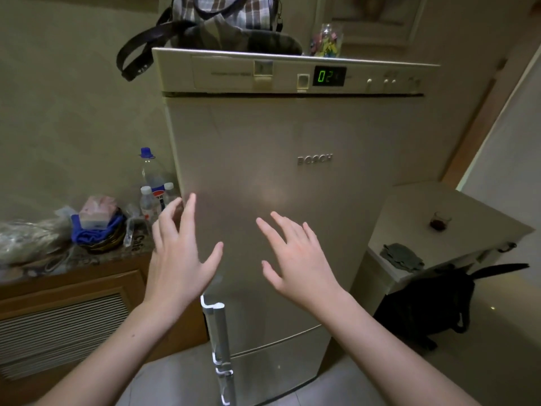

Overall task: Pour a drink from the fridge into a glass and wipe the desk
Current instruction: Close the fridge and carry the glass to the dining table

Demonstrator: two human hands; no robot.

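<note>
A tall silver fridge (pixel 287 183) stands straight ahead with its door closed and a green display on the top panel. Its long handle (pixel 218 332) runs down the left edge, below my hands. My left hand (pixel 181 253) is spread open in front of the door's left edge, holding nothing. My right hand (pixel 295 259) is also spread open before the middle of the door. A small glass (pixel 440 221) with dark liquid in its bottom stands on the white desk (pixel 415 206) to the right. A grey cloth (pixel 402 256) lies near the desk's front edge.
Left of the fridge, a wooden cabinet's stone counter (pixel 73 265) holds plastic bottles (pixel 152 183), bags and a blue cloth. A checked bag (pixel 222 22) and a jar (pixel 328 41) sit on the fridge top. A black backpack (pixel 424 306) lies on the floor under the desk.
</note>
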